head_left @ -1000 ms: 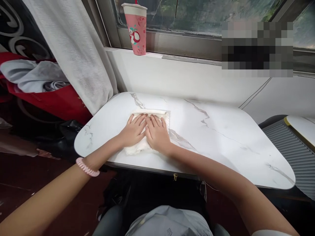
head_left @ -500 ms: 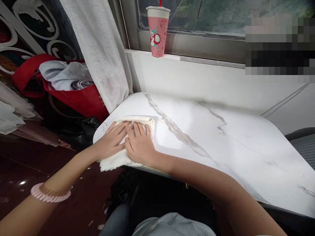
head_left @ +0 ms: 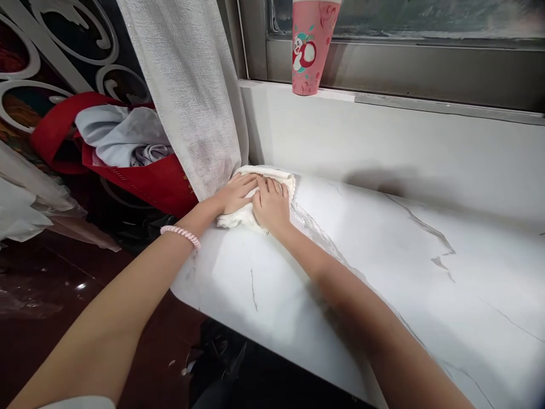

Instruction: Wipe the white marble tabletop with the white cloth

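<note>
Cloth (head_left: 244, 218) (cream, scalloped R edge) lies spread w/ a fold along its top, on the far L corner of the tabletop (head_left: 272, 295).

Going L to R: clear plastic (head_left: 25, 196) at the edge of view, dark panel (head_left: 80, 34) w/ white scrollwork above. Next, a red bag (head_left: 145, 183), open at top, pale clothes (head_left: 123, 133) bundled inside; something black + shiny (head_left: 131, 230) below it, can't tell what. Dark red floor (head_left: 46, 341) under that. Light grey curtain (head_left: 191, 91) hangs down to the tabletop's L edge, foot right by the cloth; can't tell if touching.

Pink coil band (head_left: 181, 234) round the person's L wrist. L hand (head_left: 236, 193): palm down on the cloth's L part, fingers stretched out, slightly apart, nothing gripped. R hand (head_left: 272, 205): palm down on the R part, just beside the L, fingers also out straight w/ small gaps, no hold on anything. R forearm runs diagonally over the tabletop.

Up from the hands, a pink cup (head_left: 309, 57) w/ cartoon print stands upright on the sill (head_left: 426, 108), its top cut off. Window (head_left: 404, 23) behind; white wall (head_left: 340, 136) below. Tabletop runs on to the R, white w/ grey marble veins.
</note>
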The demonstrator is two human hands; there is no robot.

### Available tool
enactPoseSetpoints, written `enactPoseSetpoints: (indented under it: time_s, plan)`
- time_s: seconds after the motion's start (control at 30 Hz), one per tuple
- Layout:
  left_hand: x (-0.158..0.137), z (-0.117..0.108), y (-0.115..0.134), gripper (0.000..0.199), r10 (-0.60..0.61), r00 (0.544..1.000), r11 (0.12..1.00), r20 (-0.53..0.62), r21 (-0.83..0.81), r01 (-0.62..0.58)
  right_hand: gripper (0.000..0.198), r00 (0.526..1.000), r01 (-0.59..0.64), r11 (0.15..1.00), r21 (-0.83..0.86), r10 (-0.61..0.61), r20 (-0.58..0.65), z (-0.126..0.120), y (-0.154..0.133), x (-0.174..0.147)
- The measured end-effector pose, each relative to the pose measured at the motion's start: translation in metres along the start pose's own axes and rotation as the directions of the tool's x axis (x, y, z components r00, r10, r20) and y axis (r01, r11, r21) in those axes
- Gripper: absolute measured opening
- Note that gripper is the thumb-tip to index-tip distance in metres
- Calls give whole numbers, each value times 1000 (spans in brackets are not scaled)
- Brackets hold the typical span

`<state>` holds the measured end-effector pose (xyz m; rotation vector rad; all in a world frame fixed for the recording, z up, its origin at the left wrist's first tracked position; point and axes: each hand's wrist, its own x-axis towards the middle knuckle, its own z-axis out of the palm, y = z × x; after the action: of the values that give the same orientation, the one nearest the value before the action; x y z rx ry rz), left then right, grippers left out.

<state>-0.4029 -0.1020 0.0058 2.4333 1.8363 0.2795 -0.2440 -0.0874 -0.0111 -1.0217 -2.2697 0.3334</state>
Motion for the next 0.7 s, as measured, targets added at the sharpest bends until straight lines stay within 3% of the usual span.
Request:
enactPoseSetpoints:
  time_s: [0.23, 0.37, 0.53, 0.7]
  plan:
    - [59, 8, -33, 55, 5, 999, 999, -37, 32, -4, 45, 999, -27, 999, -22, 26, -40, 11, 32, 50]
    - [79, 11, -43, 54, 18, 999, 998, -52, 55, -15, 45, 997, -51, 998, -32, 49, -51, 13, 41, 63]
    - [78, 11, -40, 54, 1, 999, 998, -49, 60, 2, 46, 997, -41, 999, -31, 39, -71, 16, 43, 63]
    - [57, 13, -21, 55, -65, 996, 997, -59, 27, 67, 46, 999, -11, 999, -43, 9, -39, 8, 39, 45]
